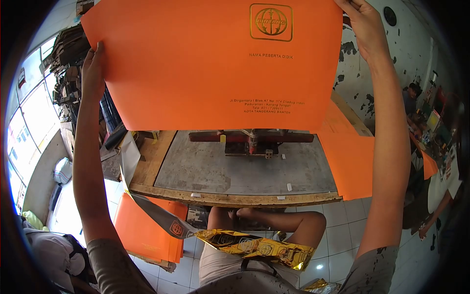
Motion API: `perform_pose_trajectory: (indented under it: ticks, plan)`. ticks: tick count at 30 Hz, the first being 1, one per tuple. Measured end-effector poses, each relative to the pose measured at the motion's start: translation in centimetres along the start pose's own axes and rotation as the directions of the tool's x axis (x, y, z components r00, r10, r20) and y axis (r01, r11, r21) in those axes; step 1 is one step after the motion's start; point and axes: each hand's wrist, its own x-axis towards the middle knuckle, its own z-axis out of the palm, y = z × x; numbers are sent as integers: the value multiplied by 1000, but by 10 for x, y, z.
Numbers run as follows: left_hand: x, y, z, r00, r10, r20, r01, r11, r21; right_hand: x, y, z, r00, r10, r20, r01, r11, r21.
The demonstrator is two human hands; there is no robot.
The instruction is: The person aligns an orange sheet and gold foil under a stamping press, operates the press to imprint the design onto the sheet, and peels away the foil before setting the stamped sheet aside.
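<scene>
A large orange card sheet [196, 63] is held up in front of me, printed in gold with a globe emblem, the word BINTANG and several lines of text. My left hand [93, 71] grips its left edge, and my right hand [362, 24] pinches the upper right corner. Under the sheet, a grey metal bed [205, 169] is set in a wooden table, with a dark red press part [252, 142] at its back, partly hidden. A strip of gold stamping foil [257, 247], dull grey along one length, trails from the table's left side across my lap.
Orange sheets [347, 166] lie at the table's right, and another orange stack [147, 230] sits low on the left. Small white pieces [289, 187] dot the bed and its front edge [235, 198]. Another person [412, 95] is at the far right.
</scene>
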Motion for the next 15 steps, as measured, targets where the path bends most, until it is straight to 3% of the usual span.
perform_pose_trajectory:
  ticks: [3,15]
  plan:
    - [-1,-3,0,1000,-17,-5,17,1000,-17,3,-3,0,997,70,-37,-72,996,-50]
    - [3,-25,5,999,-31,40,34,998,-57,4,7,-8,999,48,6,-47,996,-81]
